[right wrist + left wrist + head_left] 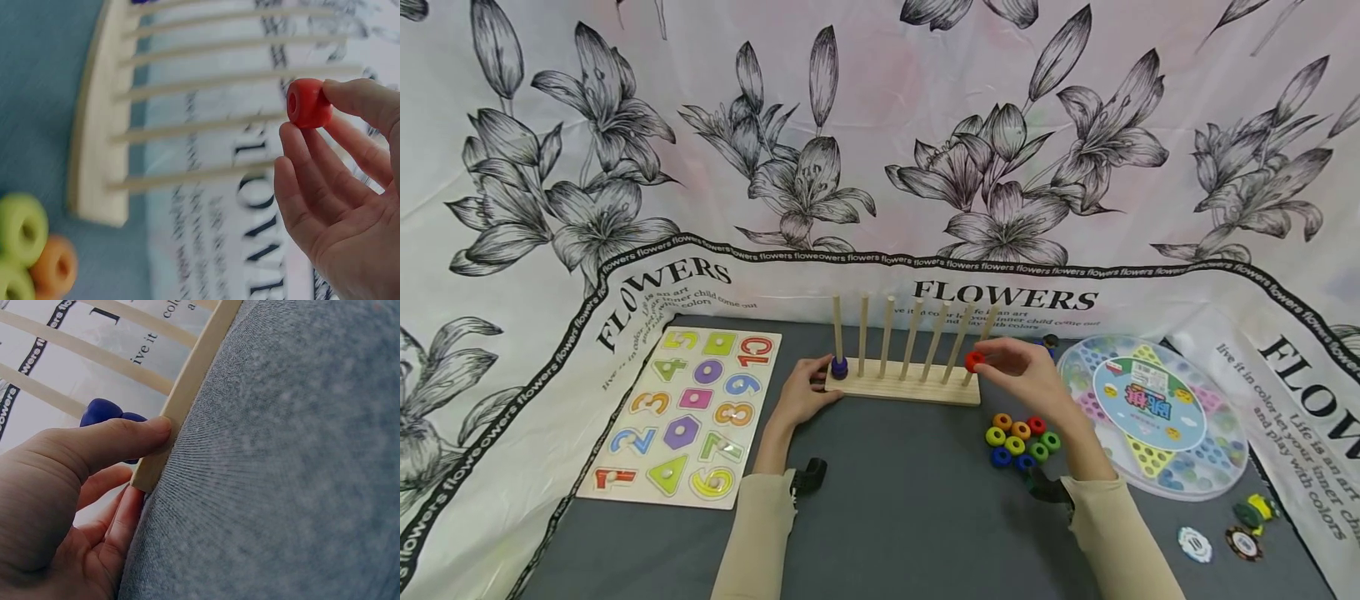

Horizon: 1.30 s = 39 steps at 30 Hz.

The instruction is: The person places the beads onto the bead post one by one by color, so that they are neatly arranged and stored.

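Note:
My right hand [1028, 377] pinches a red bead [310, 104] between thumb and fingers, near the rightmost pegs of a wooden peg rack [910, 387]. In the right wrist view the hole of the bead faces the rack's base, and the bead is beside the upper part of a peg. My left hand [803, 393] grips the left end of the base, its thumb [147, 434] on the front edge and other fingers behind and under it. Dark blue beads [839, 367] sit stacked low on the leftmost peg. The other pegs stand upright with no beads visible on them.
Several loose beads [1015, 446] in orange, yellow, green, blue and red lie in front of the rack's right end. A number and shape puzzle board [643, 346] lies left. On the right are a round game board [1225, 450], poker chips [1195, 544] and a small green-yellow toy [1255, 512].

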Motion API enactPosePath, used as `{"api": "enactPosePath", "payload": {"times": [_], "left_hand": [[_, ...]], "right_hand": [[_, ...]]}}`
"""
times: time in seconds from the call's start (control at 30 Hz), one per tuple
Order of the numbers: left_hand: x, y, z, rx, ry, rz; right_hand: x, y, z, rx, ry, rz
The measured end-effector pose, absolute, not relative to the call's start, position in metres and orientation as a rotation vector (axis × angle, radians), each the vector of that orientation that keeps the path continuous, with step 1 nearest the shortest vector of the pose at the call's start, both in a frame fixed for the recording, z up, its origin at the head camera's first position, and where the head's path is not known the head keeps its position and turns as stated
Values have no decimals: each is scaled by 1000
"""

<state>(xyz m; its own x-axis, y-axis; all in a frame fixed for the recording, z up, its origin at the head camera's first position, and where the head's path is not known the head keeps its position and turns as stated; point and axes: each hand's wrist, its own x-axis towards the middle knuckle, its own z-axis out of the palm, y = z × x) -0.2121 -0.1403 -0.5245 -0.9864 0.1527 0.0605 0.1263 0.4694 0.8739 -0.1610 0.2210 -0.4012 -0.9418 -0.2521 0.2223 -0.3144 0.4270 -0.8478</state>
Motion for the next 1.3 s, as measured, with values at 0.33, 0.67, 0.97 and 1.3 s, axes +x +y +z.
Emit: {"api": "enactPosePath", "payload": {"times": [0.33, 0.67, 0.97, 1.3], "left_hand": [[-214, -140, -523, 270, 2667, 1599], [-211, -141, -523, 275, 2686, 1578], [-211, -141, -525, 265, 2693, 1576], [-213, -140, -527, 239, 2685, 1597]], "right_hand": [[-164, 166, -372, 667, -2374, 1544], [-150, 103, -332, 695, -2289, 1600], [-173, 77, -345, 569, -2168, 1672], [-179, 58, -346, 505, -2089, 1695]]}}
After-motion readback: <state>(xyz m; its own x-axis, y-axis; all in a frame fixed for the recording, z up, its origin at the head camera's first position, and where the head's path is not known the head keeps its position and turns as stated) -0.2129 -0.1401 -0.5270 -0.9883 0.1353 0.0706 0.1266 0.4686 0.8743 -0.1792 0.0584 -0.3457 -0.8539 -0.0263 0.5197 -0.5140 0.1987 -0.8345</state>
